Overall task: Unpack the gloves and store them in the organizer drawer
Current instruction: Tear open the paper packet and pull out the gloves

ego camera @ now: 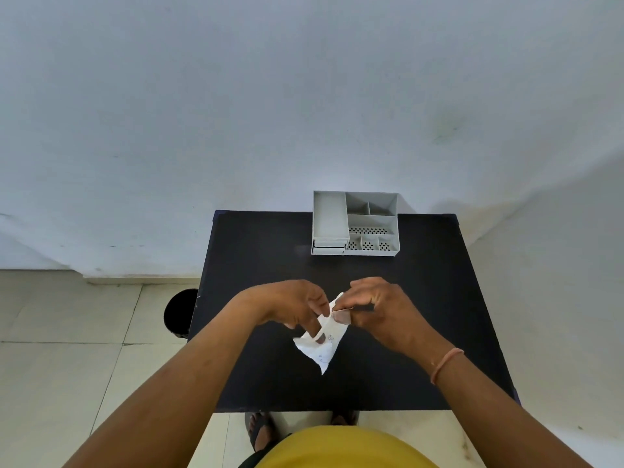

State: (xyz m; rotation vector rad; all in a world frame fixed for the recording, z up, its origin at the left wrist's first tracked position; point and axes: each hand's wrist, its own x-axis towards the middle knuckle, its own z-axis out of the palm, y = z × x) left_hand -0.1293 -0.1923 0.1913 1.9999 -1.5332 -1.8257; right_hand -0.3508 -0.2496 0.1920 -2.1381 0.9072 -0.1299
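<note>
A small white glove packet (322, 349) with faint printing hangs above the middle of the black table (256, 251). My left hand (297, 307) pinches its upper left part and my right hand (374, 307) pinches its top edge, thumbs close together. The gloves inside cannot be seen. A grey desk organizer (354, 224) stands at the table's far edge, right of centre. It has open compartments on top, some with perforated floors, and shut drawers (329, 246) at its lower left front.
A dark round bin (180, 314) stands on the tiled floor left of the table. A pale wall rises behind the table. My feet in sandals (260, 430) show under the near table edge.
</note>
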